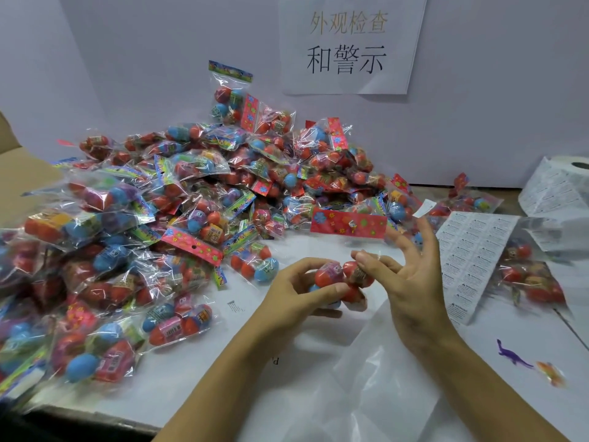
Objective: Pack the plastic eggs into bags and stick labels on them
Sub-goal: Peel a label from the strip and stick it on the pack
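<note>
My left hand (294,290) grips a clear bag of plastic eggs (339,280), red ones with a blue one underneath, just above the white table. The red header card (349,223) of that bag stands up behind it. My right hand (404,275) presses its thumb against the bag's right side, the other fingers spread and straight. A small white label (424,207) sticks to one raised right fingertip. A sheet of white labels (475,256) lies to the right.
A big heap of packed egg bags (178,199) covers the left and back of the table. A label roll (561,186) stands far right, with more bags (529,279) below it. A clear plastic sheet (376,362) lies under my right forearm. Small toy dinosaurs (513,355) lie at right.
</note>
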The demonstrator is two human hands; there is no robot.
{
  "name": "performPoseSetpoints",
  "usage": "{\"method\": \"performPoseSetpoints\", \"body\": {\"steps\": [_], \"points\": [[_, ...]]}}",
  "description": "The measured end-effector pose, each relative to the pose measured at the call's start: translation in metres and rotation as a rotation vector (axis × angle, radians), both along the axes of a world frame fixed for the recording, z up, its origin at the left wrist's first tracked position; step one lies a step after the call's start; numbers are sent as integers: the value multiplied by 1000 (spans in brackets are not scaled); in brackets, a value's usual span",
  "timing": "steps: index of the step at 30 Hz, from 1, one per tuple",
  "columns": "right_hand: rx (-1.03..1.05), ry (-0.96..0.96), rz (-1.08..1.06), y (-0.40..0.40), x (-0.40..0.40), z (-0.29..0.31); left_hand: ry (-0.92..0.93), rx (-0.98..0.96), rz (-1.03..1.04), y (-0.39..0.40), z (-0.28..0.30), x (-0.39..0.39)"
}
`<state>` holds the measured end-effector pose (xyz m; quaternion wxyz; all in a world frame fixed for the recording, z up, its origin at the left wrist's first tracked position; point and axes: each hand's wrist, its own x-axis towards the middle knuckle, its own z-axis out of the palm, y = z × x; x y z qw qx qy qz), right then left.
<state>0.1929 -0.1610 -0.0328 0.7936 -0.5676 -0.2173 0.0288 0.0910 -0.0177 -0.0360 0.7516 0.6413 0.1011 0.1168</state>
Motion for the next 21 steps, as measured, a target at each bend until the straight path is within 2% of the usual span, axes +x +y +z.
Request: {"method": "performPoseSetpoints", "body": {"steps": [5, 11, 17, 21], "points": [[51, 128, -31, -5, 8, 6, -32, -210, 145, 6, 3, 2], [-109, 20, 63, -6, 7, 2, -46, -399, 193, 11, 6, 5], [-382, -144, 141, -9, 0, 4, -72, -300, 127, 11, 4, 3], [-429, -193, 174, -8, -5, 8, -34, -256, 125, 8, 4, 4]]}}
